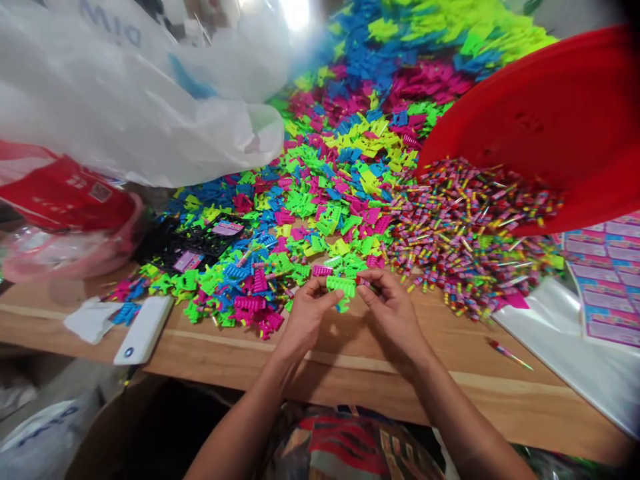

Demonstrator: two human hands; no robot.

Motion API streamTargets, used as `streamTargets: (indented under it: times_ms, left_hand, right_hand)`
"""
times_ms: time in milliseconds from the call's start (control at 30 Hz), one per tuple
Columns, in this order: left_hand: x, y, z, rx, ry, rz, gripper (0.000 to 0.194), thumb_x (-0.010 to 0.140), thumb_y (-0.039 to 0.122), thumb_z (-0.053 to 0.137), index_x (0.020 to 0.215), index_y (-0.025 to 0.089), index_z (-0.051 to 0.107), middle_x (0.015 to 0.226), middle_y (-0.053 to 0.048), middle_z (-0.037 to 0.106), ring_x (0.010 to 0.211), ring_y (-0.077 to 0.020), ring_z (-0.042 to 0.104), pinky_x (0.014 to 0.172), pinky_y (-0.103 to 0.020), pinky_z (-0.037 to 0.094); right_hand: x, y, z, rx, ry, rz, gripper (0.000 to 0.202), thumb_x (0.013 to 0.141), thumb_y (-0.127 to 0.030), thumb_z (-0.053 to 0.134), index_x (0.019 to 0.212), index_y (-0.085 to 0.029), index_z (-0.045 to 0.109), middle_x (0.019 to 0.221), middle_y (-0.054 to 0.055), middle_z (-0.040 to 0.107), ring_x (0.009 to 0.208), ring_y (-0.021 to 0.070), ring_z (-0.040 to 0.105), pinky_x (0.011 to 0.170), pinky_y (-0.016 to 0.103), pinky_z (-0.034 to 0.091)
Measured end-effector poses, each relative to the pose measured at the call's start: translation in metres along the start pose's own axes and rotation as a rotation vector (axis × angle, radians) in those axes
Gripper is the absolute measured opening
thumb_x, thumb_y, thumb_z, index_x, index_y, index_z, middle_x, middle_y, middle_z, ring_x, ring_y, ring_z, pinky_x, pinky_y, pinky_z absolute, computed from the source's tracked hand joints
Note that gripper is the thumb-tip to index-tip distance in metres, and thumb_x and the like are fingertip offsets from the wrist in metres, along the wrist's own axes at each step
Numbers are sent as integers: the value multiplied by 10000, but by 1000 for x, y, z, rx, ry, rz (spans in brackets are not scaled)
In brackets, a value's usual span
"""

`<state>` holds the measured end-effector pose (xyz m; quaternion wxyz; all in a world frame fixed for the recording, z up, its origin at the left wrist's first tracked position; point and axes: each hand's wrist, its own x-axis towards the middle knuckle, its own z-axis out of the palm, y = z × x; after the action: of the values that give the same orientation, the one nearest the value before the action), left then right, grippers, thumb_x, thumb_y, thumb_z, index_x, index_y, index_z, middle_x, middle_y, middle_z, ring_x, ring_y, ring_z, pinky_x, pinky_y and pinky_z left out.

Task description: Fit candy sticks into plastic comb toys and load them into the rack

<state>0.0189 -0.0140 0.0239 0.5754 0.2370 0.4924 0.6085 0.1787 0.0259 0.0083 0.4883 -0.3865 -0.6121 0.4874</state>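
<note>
Near the front of the wooden table, my left hand (311, 313) pinches a green plastic piece (341, 287) between thumb and fingers. Close to its right end, my right hand (393, 310) has thumb and fingers pressed together on a small red item (362, 281), partly hidden by the fingers. Just beyond both hands spreads a heap of green, pink, blue and yellow plastic pieces (325, 200). To the right of that heap lies a pile of small wrapped sticks (450, 247).
A red basin (545, 127) tilts over the sticks at right. Printed sheets (607, 280) and clear plastic (575, 353) lie at the right edge. Left are a white bag (125, 100), black frames (200, 243), a white device (144, 331) and a pink basin (75, 260). One stick (511, 354) lies apart.
</note>
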Motion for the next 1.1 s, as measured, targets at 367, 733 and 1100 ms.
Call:
streamTargets:
  times_ms: [367,733,1100]
  left_hand:
    - [-2,7,4,-230,72,-61,492,512,246,977,911,200,693,880,20,760,795,-120,675,830,-269,516]
    - [-9,14,8,-161,-71,-136,524,549,286,958,988,196,686,964,-26,777,985,-206,713,947,-337,507]
    - [-2,6,-4,-49,-191,-175,481,597,267,927,1018,153,725,866,-46,778,829,-202,715,847,-332,509]
  right_hand:
    - [-8,-1,7,-96,-154,12,226,1000,-367,600,1150,-256,728,1105,49,713,1045,206,647,935,334,480]
    - [-1,-5,-1,100,-204,187,257,919,-429,686,1066,-227,744,969,37,740,838,171,640,762,296,510]
    - [6,-7,-14,38,-339,134,272,897,-470,708,939,-206,756,797,19,716,705,158,609,673,289,506]
